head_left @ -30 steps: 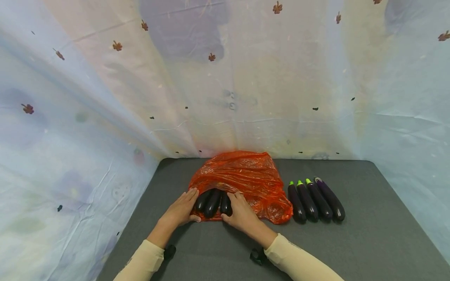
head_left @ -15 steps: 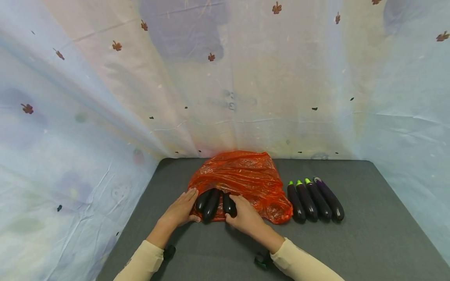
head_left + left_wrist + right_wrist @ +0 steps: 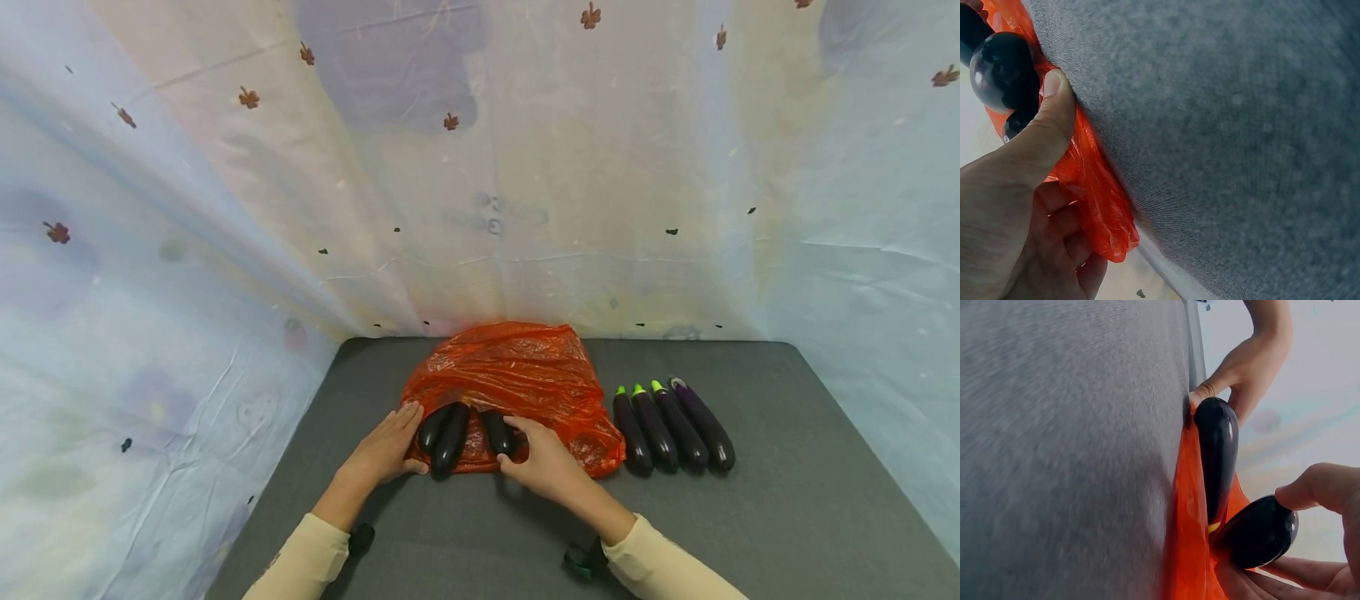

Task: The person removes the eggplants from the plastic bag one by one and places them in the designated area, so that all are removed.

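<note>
A red plastic bag (image 3: 517, 367) lies on the table with its mouth towards me. My left hand (image 3: 384, 446) holds the bag's left edge; in the left wrist view the thumb (image 3: 1054, 115) lies on the red film and the fingers are behind it. Two dark eggplants (image 3: 450, 442) lie side by side in the mouth, next to that hand. My right hand (image 3: 551, 467) grips another eggplant (image 3: 497, 432) by its rounded end, between thumb and fingers, as the right wrist view shows. The far end of this eggplant (image 3: 1257, 534) is still at the bag's opening.
Several eggplants (image 3: 681, 429) lie in a row right of the bag, most with green stem ends pointing away. The grey table (image 3: 810, 500) ends at a pale patterned curtain (image 3: 525, 167) behind and at the left.
My right hand has moved right with its eggplant, away from the other two. The middle eggplant has come slightly nearer to me. The left hand stays where it was.
</note>
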Demonstrator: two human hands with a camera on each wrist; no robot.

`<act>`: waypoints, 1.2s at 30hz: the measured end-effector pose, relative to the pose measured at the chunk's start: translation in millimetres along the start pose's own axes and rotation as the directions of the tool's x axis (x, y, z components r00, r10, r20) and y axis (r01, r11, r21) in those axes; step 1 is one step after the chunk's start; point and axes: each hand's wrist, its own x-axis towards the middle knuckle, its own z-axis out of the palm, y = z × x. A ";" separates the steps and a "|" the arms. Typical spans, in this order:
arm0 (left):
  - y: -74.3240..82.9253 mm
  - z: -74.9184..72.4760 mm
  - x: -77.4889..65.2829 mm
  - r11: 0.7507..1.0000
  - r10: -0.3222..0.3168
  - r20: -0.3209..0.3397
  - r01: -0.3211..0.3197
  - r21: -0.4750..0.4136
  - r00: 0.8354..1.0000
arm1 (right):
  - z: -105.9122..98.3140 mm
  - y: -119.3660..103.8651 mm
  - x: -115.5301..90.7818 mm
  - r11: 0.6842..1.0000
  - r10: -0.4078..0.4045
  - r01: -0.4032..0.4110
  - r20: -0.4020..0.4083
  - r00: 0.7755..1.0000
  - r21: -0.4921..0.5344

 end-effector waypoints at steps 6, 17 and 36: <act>0.3 -0.6 -0.6 1.000 0.008 -0.002 -0.008 -0.011 1.000 | -11.9 7.1 -7.3 1.000 -0.009 0.009 -0.003 1.000 0.016; 1.4 -2.9 -0.6 1.000 0.009 0.002 -0.009 -0.014 1.000 | -33.6 17.3 -23.6 0.999 -0.042 0.041 0.018 0.999 0.023; -0.5 1.0 0.1 1.000 0.009 -0.008 -0.009 -0.016 1.000 | -74.7 36.7 -52.0 0.995 -0.090 0.083 0.143 0.986 0.060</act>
